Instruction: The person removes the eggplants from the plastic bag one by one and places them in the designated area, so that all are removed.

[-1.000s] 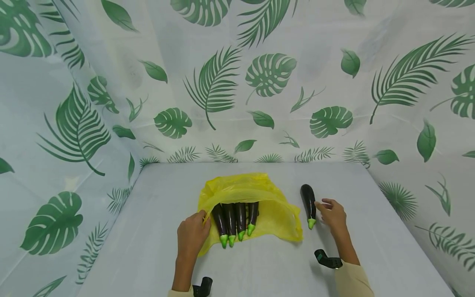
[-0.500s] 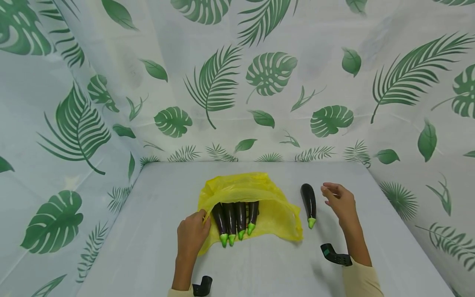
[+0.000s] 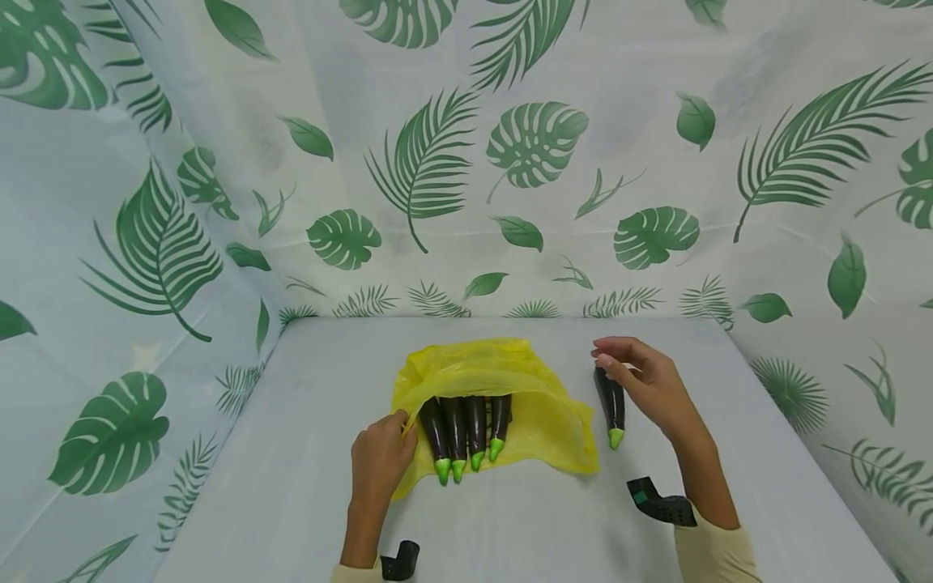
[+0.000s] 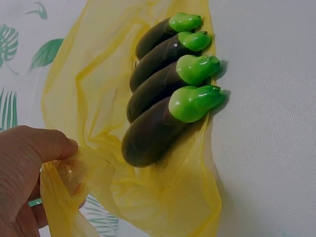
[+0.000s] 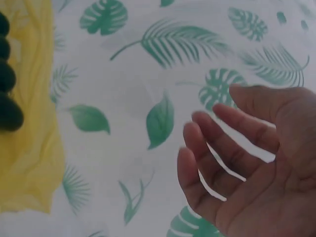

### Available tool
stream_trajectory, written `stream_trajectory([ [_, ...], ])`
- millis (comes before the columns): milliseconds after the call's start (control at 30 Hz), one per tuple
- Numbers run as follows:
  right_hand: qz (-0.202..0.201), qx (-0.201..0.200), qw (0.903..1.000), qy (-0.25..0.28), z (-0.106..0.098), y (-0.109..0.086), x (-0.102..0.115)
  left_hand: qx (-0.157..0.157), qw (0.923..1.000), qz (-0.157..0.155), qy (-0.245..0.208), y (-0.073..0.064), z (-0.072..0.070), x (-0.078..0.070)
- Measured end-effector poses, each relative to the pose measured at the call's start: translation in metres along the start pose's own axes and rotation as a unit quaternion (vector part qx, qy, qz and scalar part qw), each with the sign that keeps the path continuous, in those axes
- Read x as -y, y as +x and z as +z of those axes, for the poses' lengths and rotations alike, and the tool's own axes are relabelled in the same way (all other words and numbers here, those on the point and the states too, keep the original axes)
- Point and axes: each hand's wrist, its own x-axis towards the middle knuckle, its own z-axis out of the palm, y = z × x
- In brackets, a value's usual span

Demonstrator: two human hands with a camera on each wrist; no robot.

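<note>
Fingers [image 5: 222, 139] of the R hand [image 3: 652, 385], apart & loosely bent, hold nothing; they're over the far end of the loose eggplant [image 3: 611, 405], right of the yellow bag [image 3: 474, 356]. Can't tell if touching. L hand [image 3: 382, 453] pinches the left edge of the bag's mouth. Step in hand: prob. reaching for the loose one; next move seems to call for a grip round it. Bag's got 4 eggplants [image 3: 455, 429] in a row, green ends near.

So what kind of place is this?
Perhaps a little staged booth: leaf-print sheeting rises behind and beside a pale tabletop, where four eggplants lie in the mouth of a yellow bag.
</note>
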Motion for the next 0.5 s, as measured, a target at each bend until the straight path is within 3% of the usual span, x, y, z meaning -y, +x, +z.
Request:
stream_trajectory([
  [100, -0.042, 0.061, 0.9968, 0.028, 0.004, 0.000, 0.008, -0.002, 1.0000, 0.001, 0.000, 0.000, 0.001, 0.000],
  [233, -0.084, 0.157, 0.9827, 0.050, 0.014, -0.001, 0.018, -0.006, 1.0000, 0.004, 0.001, 0.000, 0.002, 0.000],
  [367, -0.109, 0.263, 0.9572, 0.049, 0.027, -0.006, 0.026, -0.012, 0.9999, 0.009, -0.002, 0.000, 0.002, 0.001],
  [500, -0.091, 0.350, 0.9311, 0.044, 0.043, -0.012, 0.028, -0.017, 0.9998, 0.013, -0.002, 0.000, 0.003, 0.001],
])
